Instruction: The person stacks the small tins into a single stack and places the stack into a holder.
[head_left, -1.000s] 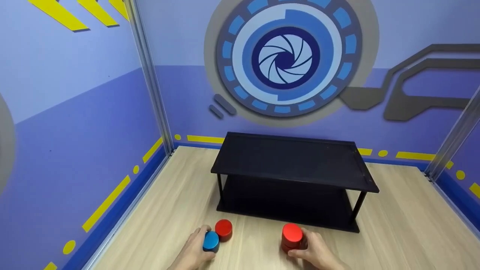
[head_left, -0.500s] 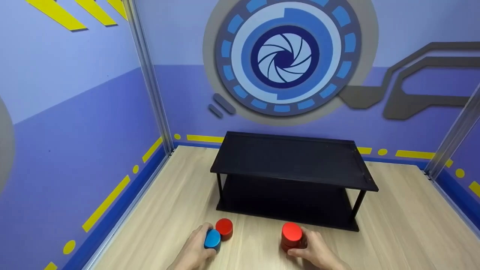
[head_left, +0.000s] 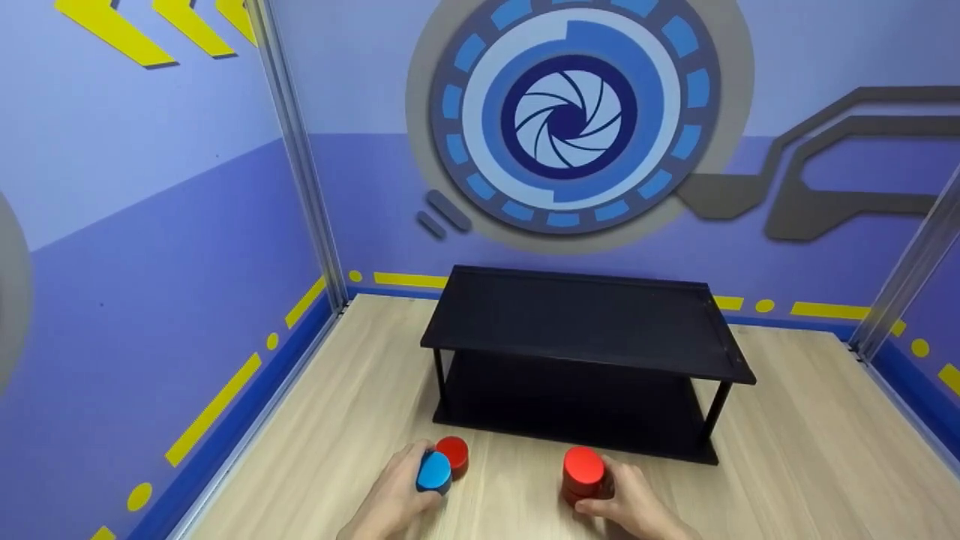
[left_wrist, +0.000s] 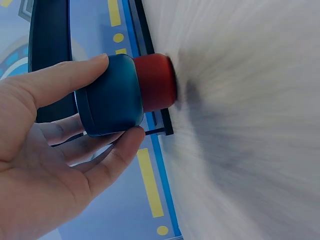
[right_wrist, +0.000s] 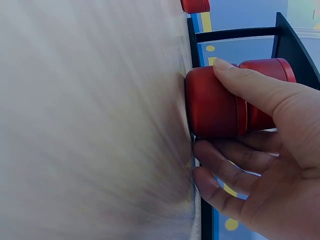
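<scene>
My left hand [head_left: 396,484] grips a small blue round tin [head_left: 434,471] between thumb and fingers. In the left wrist view the blue tin [left_wrist: 111,95] is held off the tabletop, in front of a single red tin [left_wrist: 156,82] that stands on the table. From the head view, the blue tin partly covers that red tin [head_left: 454,454]; whether they touch I cannot tell. To the right, two red tins form a stack, the upper tin [head_left: 583,466] sitting on the lower tin [right_wrist: 212,102]. My right hand [head_left: 634,499] holds the lower one, its thumb across the side and fingers beneath the view's tin edge.
Behind the tins stands a black two-level rack [head_left: 585,322] on the wooden table [head_left: 367,360]. Bare wood lies between the two hands. Printed blue panels [head_left: 360,195] with metal corner posts [head_left: 300,150] close in the back and sides.
My left hand has moved right and slightly away from me with the blue tin, which now overlaps the single red tin in the head view. My right hand and the stack stay put.
</scene>
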